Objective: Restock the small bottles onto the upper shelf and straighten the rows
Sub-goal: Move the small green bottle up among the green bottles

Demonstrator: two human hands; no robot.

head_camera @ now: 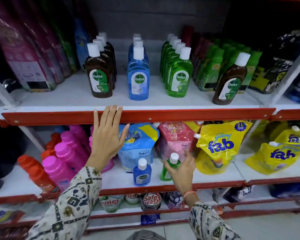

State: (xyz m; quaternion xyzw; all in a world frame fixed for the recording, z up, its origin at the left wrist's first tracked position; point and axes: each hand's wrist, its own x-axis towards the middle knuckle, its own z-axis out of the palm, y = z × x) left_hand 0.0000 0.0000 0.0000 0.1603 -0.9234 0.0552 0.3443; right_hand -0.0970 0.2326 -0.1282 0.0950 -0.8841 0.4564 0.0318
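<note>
On the lower shelf stand two small white-capped bottles: a blue one (142,174) and a green one (167,168). My right hand (180,170) wraps its fingers around the small green bottle. My left hand (108,135) is open, fingers spread, its fingertips resting on the red front edge of the upper shelf (180,115). On that upper shelf stand a brown row (99,75), a blue row (138,75) and a green row (179,75) of larger bottles. A lone brown bottle (230,82) leans at the right.
Purple and green pouches (24,54) fill the upper shelf's left, green packs (213,66) and dark bags its right. Below, pink and red bottles (62,158) sit left, blue and pink pouches (137,144) behind the small bottles, yellow pouches (218,146) right.
</note>
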